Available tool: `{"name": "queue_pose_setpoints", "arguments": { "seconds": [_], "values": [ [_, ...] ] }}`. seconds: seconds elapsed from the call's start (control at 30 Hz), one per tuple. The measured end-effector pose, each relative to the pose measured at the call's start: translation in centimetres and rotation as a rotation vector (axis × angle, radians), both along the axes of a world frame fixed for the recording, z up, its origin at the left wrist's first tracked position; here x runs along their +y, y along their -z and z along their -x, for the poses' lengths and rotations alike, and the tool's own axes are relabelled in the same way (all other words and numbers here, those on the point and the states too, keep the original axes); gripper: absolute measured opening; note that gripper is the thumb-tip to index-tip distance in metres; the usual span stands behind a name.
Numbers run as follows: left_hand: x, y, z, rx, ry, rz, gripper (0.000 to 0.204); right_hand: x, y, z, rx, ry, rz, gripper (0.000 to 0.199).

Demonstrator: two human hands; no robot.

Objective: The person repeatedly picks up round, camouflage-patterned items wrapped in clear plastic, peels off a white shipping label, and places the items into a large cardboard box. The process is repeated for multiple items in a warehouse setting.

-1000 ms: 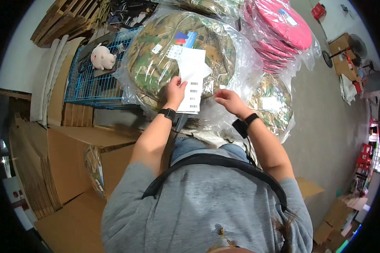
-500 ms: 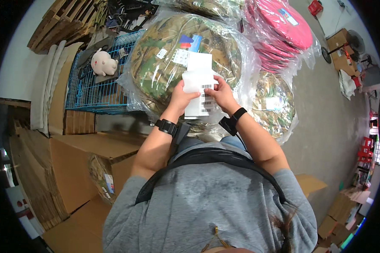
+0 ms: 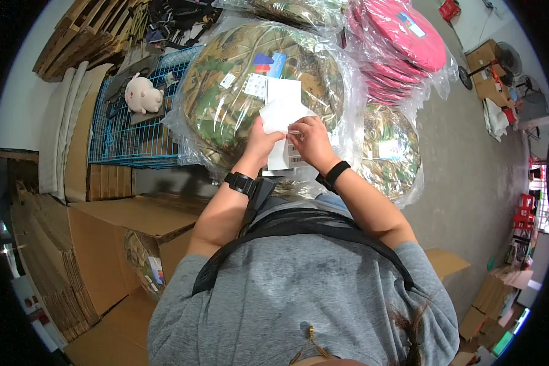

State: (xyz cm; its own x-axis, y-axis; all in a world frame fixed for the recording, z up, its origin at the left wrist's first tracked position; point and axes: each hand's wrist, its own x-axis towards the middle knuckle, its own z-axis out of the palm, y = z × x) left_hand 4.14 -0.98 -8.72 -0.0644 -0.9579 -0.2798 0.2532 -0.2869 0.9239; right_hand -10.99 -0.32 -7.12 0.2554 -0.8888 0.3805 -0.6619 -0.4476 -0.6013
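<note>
both forearms reach forward, left hand (image 3: 263,139) and right hand (image 3: 310,135) close together, fingers pinched.

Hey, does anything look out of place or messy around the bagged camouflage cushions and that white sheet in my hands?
One oddity: a white plush toy lies on the blue wire cage, unlike the stock around it. Both the left hand and right hand grip the white label sheet over the plastic-bagged camouflage round cushion; nothing looks spilled or torn.

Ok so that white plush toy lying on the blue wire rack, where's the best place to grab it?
Probably around the round body of the white plush toy, coming straight down from above: it lies loose on top of the blue wire rack with its upper side uncovered, away from the plastic-bagged camouflage cushion.
</note>
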Motion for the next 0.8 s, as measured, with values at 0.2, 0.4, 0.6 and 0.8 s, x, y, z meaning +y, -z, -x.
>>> {"name": "queue_pose_setpoints", "arguments": {
  "seconds": [0.2,0.4,0.6,0.8],
  "values": [
    [-0.2,0.4,0.2,-0.034,0.011,0.01,0.049,-0.3,0.5,0.4,0.005,-0.015,-0.053,0.011],
    [-0.3,0.1,0.5,-0.064,0.018,0.031,0.049,-0.7,0.9,0.7,-0.016,-0.037,-0.028,0.008],
    [-0.5,0.8,0.6,-0.092,0.001,0.024,0.048,-0.6,0.9,0.8,-0.059,-0.007,-0.074,0.011],
    [-0.5,1.9,-0.1,-0.143,-0.022,-0.063,0.048,-1.7,2.7,2.1,-0.734,0.309,-0.632,0.017]
  ]
}}
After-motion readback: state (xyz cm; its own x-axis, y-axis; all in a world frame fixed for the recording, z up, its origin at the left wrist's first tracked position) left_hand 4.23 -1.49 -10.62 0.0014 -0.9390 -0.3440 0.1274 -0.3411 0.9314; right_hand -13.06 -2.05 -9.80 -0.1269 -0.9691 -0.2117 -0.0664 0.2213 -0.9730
